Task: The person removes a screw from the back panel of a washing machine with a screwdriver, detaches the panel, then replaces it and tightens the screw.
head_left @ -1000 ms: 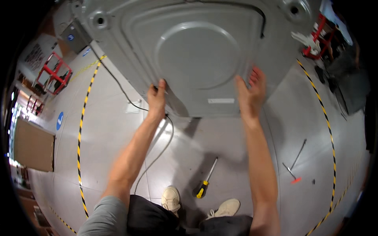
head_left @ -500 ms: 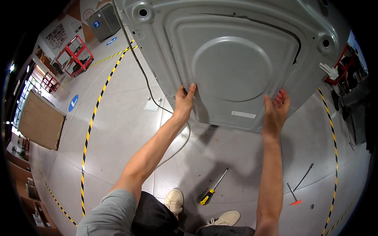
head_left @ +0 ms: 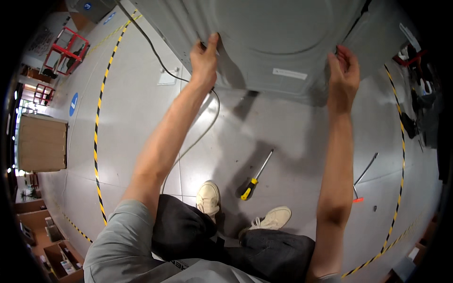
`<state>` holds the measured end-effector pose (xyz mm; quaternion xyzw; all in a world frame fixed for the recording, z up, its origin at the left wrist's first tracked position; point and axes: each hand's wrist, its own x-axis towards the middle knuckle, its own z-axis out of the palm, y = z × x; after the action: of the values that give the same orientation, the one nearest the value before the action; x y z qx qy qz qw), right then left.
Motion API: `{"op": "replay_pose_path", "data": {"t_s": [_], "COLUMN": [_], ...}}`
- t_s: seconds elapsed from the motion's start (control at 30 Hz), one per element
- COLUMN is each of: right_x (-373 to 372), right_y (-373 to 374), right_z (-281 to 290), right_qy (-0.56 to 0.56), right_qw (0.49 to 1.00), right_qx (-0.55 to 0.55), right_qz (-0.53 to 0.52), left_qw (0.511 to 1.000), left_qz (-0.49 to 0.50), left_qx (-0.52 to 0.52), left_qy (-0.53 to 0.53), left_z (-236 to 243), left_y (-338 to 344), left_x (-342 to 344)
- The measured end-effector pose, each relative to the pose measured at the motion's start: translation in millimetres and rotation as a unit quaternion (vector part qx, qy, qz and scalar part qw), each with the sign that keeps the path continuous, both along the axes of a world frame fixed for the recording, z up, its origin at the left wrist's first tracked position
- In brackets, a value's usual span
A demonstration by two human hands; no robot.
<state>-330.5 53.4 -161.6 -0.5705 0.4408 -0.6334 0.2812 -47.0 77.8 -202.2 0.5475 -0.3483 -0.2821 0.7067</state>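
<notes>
A large grey metal appliance fills the top of the view, with a pressed back panel (head_left: 269, 28) facing me. The panel bears a raised round shape and a small white label. At the panel's left edge, my left hand (head_left: 204, 63) is closed, thumb on the metal and fingers curled at the rim. My right hand (head_left: 344, 78) pinches the right edge, its fingers bent and their tips partly hidden. A dark gap runs along the panel's upper right side.
On the floor lie a yellow-and-black screwdriver (head_left: 250, 186) and a red T-handle tool (head_left: 358, 200). A grey cable (head_left: 217, 113) hangs past my left forearm. Striped tape (head_left: 97, 141) marks both sides. A person's dark shoe (head_left: 408, 125) shows at right; a cardboard-coloured box (head_left: 42, 144) stands left.
The view has tilted down, so the appliance sits higher and more of my legs shows. Both hands stay at the panel's edges. The dark gap now shows along the panel's right side.
</notes>
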Motion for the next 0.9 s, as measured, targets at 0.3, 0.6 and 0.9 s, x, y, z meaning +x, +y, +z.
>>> {"op": "replay_pose_path", "data": {"t_s": [0.3, 0.6, 0.9], "right_x": [-63, -30, 0], "right_y": [-21, -7, -8], "right_z": [-77, -113, -126], "right_qy": [0.253, 0.298, 0.448], "right_qw": [0.943, 0.934, 0.878], "right_qx": [0.215, 0.197, 0.09], "right_qz": [-0.013, -0.001, -0.145], "left_qw": [1.0, 1.0, 0.986], "left_qz": [-0.011, 0.013, 0.036], "left_qx": [0.013, -0.009, 0.058], "left_qy": [0.005, -0.013, -0.153], "left_z": [-10, -6, -6], "left_y": [-4, -6, -3], "left_x": [11, 3, 10]}}
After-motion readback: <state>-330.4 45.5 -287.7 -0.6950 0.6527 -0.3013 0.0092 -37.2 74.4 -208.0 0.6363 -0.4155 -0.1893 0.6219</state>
